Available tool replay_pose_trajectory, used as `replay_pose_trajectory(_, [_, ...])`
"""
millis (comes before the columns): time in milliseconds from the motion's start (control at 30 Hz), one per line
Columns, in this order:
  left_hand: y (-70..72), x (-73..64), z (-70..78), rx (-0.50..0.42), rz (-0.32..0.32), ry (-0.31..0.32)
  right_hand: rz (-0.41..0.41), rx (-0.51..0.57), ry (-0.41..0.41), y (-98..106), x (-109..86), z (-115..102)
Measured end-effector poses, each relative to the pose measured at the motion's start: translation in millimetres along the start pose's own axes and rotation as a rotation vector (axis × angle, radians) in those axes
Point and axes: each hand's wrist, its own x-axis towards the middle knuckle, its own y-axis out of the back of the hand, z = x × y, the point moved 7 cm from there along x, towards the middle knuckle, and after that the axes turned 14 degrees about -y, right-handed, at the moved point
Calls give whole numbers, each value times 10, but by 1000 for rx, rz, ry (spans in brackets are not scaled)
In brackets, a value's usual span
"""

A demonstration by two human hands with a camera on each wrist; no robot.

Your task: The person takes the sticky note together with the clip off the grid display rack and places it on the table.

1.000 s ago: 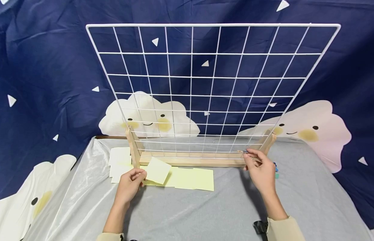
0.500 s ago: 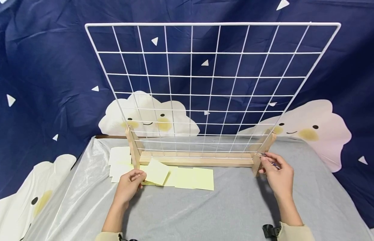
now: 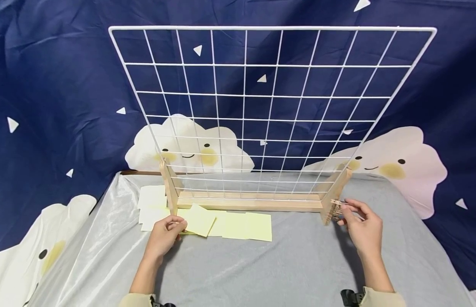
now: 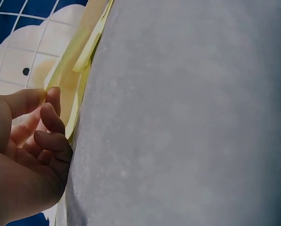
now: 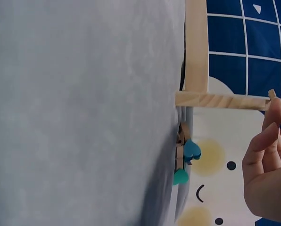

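My left hand [image 3: 165, 236] pinches the near left corner of a pale yellow sticky note [image 3: 200, 220] between thumb and index finger. That note is tilted above a row of overlapping yellow notes [image 3: 241, 226] on the table; in the left wrist view its edge shows at the fingertips [image 4: 50, 94]. My right hand [image 3: 364, 228] pinches a small wooden clothespin [image 5: 272, 94] with a bit of blue at its end. It is beside the right wooden foot [image 3: 333, 200] of the stand. More clothespins with blue and teal hearts [image 5: 192, 149] lie on the table near that hand.
A white wire grid [image 3: 243, 96] stands upright in a wooden base [image 3: 249, 204] behind the notes. White notes [image 3: 152, 198] lie left of the base. Grey cloth [image 3: 253, 273] covers the table; a blue curtain with clouds [image 3: 69, 76] hangs behind.
My right hand has moved right with the clothespin, from in front of the base to beyond its right foot. The left hand stays nearly still, its note dipping slightly.
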Motion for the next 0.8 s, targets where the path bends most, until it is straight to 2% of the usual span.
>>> replay_pose_trajectory(400, [-32, 18, -18, 56, -15, -1, 28, -13, -76, 137, 93, 99])
replay_pose_trajectory(800, [-31, 28, 20, 210, -53, -31, -3, -98, -140, 149, 226, 170])
